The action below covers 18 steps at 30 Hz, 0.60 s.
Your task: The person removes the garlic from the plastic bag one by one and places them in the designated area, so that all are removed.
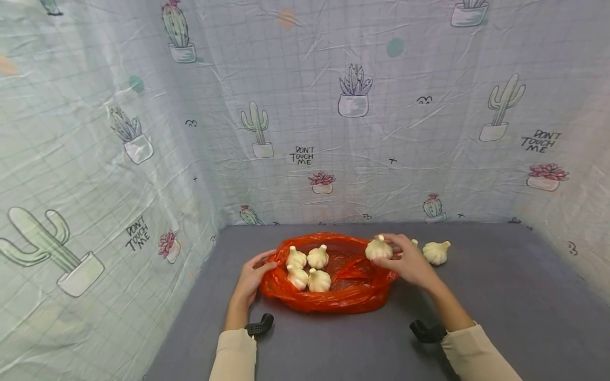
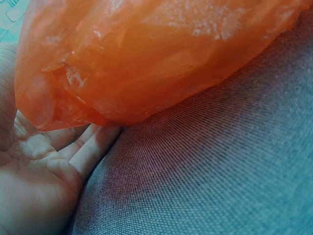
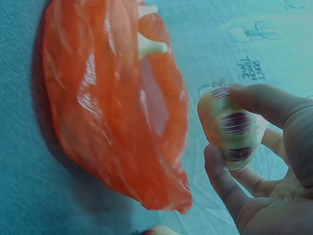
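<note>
R hand (image 1: 405, 260) pinches garlic (image 1: 378, 248) at R side of bag (image 1: 316, 302) | L hand (image 1: 249, 278) grips L side | poss. miss if bag slumps

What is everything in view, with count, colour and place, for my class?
Bag: 1, red, on the table
Garlic bulbs in bag: 4, cream, left half
Held garlic bulb: 1, cream and purple, above bag's right side
Loose garlic bulbs: 2, cream, right of bag, one mostly hidden
Table: 1, grey, beneath the bag
Printed backdrop: count unclear, pale, behind the table
Wrist devices: 2, black, one per wrist
Sleeves: 2, cream, forearms
Left hand: 1, touching bag's left rim
Right hand: 1, holding one bulb
</note>
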Each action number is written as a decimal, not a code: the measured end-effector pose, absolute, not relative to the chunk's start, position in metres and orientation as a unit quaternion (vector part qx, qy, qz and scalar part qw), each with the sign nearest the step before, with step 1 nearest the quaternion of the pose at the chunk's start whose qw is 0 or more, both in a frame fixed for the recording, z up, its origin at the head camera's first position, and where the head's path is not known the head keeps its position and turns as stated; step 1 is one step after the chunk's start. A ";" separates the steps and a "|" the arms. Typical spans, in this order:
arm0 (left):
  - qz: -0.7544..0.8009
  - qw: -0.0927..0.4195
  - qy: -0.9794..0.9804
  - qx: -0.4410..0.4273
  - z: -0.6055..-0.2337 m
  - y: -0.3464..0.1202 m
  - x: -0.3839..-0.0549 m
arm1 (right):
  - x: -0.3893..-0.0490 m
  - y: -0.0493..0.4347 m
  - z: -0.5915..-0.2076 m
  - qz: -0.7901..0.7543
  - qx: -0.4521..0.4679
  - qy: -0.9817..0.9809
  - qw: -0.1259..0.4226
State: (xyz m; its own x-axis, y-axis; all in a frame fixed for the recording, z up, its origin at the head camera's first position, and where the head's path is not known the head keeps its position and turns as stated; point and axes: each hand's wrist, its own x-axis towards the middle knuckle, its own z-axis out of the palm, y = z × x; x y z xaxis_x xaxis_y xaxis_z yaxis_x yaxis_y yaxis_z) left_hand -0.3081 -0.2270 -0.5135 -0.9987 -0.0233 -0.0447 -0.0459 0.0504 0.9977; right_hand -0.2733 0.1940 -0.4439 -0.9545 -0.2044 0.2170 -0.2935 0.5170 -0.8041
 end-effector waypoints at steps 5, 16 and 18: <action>0.686 0.007 0.727 -0.024 -0.513 -0.227 -0.308 | -0.274 0.204 -0.437 0.473 0.135 -0.869 0.049; 0.689 -0.001 0.724 -0.021 -0.517 -0.226 -0.310 | -0.271 0.237 -0.425 0.473 0.106 -0.872 0.063; 0.690 -0.002 0.724 -0.021 -0.517 -0.227 -0.310 | -0.271 0.242 -0.424 0.473 0.103 -0.872 0.070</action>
